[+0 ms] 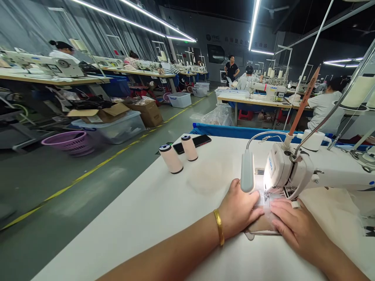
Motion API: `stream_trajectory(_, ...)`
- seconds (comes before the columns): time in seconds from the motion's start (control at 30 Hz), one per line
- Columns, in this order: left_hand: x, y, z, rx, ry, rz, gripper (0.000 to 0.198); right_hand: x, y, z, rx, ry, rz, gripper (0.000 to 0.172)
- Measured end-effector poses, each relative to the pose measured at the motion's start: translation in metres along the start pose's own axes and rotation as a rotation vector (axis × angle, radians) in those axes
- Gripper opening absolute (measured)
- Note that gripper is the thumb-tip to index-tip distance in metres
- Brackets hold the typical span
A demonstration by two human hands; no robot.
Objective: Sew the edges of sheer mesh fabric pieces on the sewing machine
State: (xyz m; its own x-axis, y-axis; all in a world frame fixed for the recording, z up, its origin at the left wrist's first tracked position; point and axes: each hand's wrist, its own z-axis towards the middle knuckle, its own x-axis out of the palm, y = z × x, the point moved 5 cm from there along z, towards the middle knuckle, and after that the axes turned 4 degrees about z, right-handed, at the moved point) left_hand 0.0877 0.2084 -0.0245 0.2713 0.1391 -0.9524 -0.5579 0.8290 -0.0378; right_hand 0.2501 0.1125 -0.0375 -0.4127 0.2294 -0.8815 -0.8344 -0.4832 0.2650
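My left hand (pixel 238 208) lies flat, fingers stretched out, on a small pale piece of fabric (pixel 262 226) at the foot of the white sewing machine (pixel 295 171). My right hand (pixel 294 224) presses the same piece from the right, fingers flat and together. A gold bangle (pixel 219 227) sits on my left wrist. The fabric runs under the needle area, lit by a small lamp (pixel 247 171) on a flexible neck. Most of the fabric is hidden under my hands.
Two cream thread cones (pixel 171 159) (pixel 189 148) and a dark phone (pixel 191 143) stand on the white table (pixel 140 218) at the far left. A grey aisle with a yellow line (pixel 88 173) runs left. Other workers sit at machines around the hall.
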Motion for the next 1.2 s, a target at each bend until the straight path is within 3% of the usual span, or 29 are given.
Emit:
stream_trajectory(0.17,-0.011,-0.022,-0.018,0.177,-0.095,-0.07,0.029,-0.004,0.006,-0.002,-0.08,-0.106,0.029,0.031)
stream_trajectory(0.27,-0.011,-0.027,-0.024,0.24,-0.096,-0.142,0.021,-0.002,0.009,0.0,-0.106,-0.09,0.044,0.037)
stream_trajectory(0.4,-0.006,-0.024,-0.024,0.223,-0.093,-0.163,0.005,0.003,0.009,0.006,-0.029,0.043,0.081,0.029)
stream_trajectory(0.5,-0.003,-0.02,-0.022,0.179,-0.063,-0.166,0.005,0.003,0.01,0.007,-0.003,0.094,0.057,0.031)
stream_trajectory(0.67,-0.003,-0.021,-0.022,0.214,-0.074,-0.187,0.008,-0.001,0.012,0.006,-0.018,0.016,0.053,0.036)
stream_trajectory(0.83,-0.002,-0.019,-0.021,0.228,-0.073,-0.234,0.008,-0.002,0.013,0.006,-0.035,-0.015,0.032,0.032)
stream_trajectory(1.07,-0.001,-0.018,-0.02,0.24,-0.101,-0.237,0.007,0.0,0.01,0.005,0.006,0.002,0.062,0.027)
stream_trajectory(1.2,-0.005,-0.023,-0.023,0.284,-0.161,-0.245,0.016,0.001,0.01,0.005,0.025,0.027,0.075,0.032)
